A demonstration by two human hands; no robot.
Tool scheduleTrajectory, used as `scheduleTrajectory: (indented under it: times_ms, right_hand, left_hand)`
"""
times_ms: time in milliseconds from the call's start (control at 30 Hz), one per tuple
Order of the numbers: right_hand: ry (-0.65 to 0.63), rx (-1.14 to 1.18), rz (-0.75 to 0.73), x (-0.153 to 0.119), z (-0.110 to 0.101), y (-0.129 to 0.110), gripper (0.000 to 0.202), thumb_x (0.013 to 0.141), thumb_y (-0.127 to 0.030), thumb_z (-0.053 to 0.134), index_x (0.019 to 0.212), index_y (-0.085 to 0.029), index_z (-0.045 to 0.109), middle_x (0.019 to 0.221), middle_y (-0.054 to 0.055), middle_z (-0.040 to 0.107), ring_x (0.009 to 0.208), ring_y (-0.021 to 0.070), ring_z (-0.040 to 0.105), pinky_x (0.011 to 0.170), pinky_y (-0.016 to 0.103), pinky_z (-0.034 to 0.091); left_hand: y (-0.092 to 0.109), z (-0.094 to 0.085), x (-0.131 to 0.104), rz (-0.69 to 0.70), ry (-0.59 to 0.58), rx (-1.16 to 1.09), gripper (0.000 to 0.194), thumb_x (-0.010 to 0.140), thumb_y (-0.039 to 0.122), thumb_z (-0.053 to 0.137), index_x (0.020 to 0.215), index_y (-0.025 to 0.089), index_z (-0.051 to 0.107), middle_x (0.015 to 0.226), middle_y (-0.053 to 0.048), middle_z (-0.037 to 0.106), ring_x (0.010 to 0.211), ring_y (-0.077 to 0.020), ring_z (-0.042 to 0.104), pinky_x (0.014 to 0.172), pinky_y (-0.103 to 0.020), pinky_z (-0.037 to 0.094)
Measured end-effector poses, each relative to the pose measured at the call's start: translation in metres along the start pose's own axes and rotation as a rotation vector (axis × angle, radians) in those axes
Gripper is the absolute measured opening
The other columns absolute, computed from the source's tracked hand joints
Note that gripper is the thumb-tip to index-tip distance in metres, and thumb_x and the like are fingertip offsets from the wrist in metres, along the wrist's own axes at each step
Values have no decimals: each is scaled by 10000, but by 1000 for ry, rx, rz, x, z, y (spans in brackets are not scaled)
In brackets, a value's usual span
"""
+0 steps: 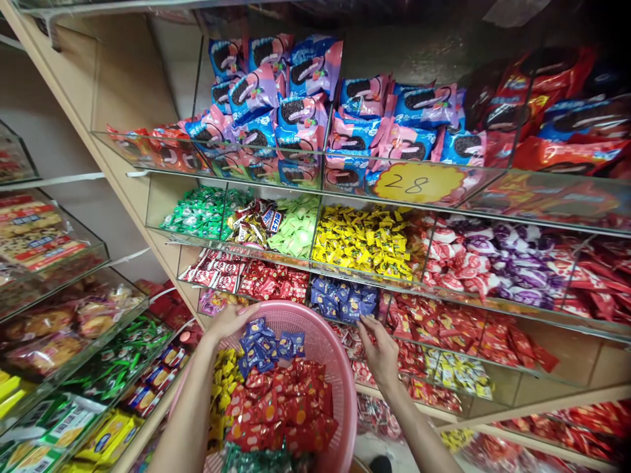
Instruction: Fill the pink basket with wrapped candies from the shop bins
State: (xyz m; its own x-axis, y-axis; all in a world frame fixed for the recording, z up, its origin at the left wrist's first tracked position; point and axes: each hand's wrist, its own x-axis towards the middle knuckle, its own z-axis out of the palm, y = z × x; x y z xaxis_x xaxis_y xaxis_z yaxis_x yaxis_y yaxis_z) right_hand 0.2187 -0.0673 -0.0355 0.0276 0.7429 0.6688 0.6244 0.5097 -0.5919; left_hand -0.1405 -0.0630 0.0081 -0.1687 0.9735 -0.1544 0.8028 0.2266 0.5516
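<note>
A pink plastic basket holds red packets, blue packets, yellow ones and green ones at its near side. My left hand lies at the basket's far left rim, its fingers reaching over the edge; how they grip below is hidden. To the right of the basket, my right hand is raised with bent fingers at the front of the bin of blue packets. Whether a packet is between its fingertips is too small to tell.
Glass-fronted shelves of sweets rise ahead, with blue and pink biscuit packets on top. A yellow price tag reads 28. More snack shelves stand at the left. Part of a dark shoe shows at the bottom.
</note>
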Motion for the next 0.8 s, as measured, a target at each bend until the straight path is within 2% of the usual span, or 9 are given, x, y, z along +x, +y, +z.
scheduleTrajectory:
  times_ms: [100,233,400,533,600,700,800]
  right_hand:
    - [-68,67,87,1,1,-15,277,825,-356,472,963,-159,610,966,94,653,919,183,604,865,342,459]
    - [-173,232,207,1,6,-41,266,796,-373,513,947,-180,617,899,78,663,798,180,621,752,317,497]
    - [-266,490,394,0,19,-74,213,782,-364,534,871,-185,608,805,52,651,722,159,592,670,272,479]
    - [-349,880,725,-6,36,-91,385,687,-360,633,1019,-193,533,713,-2,606,593,131,577,556,251,485]
    - [-396,1017,912,-11,45,-95,434,614,-325,690,997,-185,540,685,-20,603,552,121,583,544,246,491]
    - [-454,1142,1164,-17,56,-98,277,576,-243,705,806,-156,578,699,-10,630,605,102,608,621,212,507]
    - [-529,1191,1360,-19,65,-97,122,618,-180,654,671,-145,550,680,4,636,640,90,619,665,184,511]
  left_hand:
    - [0,0,0,-6,6,10,546,667,700,369,499,188,454,452,21,409,482,-149,442,526,-238,279]
    - [1,0,-1,-7,20,32,543,669,706,361,476,200,404,433,22,392,467,-151,436,517,-244,272]
    - [-5,3,2,8,17,22,544,671,706,359,486,197,405,435,24,393,458,-143,425,510,-240,268]
    - [-11,4,3,11,22,8,546,666,706,365,501,189,436,441,26,397,462,-141,426,505,-233,265]
    - [-12,4,4,8,24,11,551,667,706,361,507,186,448,442,26,402,465,-141,429,506,-230,266]
    - [-11,4,3,5,23,14,556,667,708,361,507,184,454,449,23,419,471,-140,439,510,-226,271]
    - [-10,4,2,3,22,-6,553,664,706,372,512,183,469,459,20,438,478,-140,447,515,-225,277]
